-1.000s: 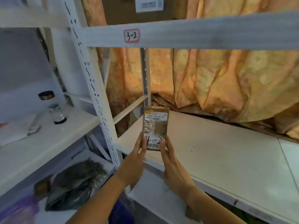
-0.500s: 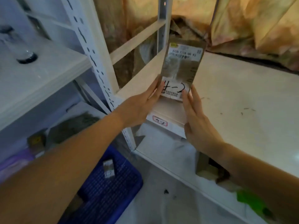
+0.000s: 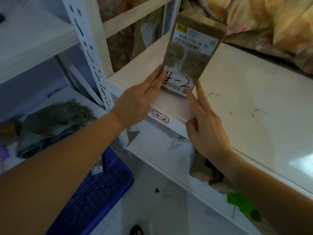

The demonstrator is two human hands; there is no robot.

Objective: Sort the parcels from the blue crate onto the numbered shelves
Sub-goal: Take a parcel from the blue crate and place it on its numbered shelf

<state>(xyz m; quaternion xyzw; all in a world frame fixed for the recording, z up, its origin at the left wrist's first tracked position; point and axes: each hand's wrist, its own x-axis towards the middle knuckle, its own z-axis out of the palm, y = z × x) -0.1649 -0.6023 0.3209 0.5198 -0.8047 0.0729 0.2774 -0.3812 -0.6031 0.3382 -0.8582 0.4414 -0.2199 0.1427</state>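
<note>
Head: upright parcel [image 3: 191, 53], handwritten 4-2

A small parcel-sorting storeroom.

I stand at white metal racking: a slotted upright [image 3: 91, 53] runs down the upper left of the frame, and the pale shelf board [image 3: 245, 92] at centre right has a red-bordered tag [image 3: 160, 117] handwritten 4-2 on its front edge. The brown parcel [image 3: 191, 53] I hold at upper centre bears a printed shipping label and the same number in marker. A blue crate [image 3: 108, 184] sits on the floor at lower left, with bagged packages [image 3: 55, 122] shelved above it.
</note>
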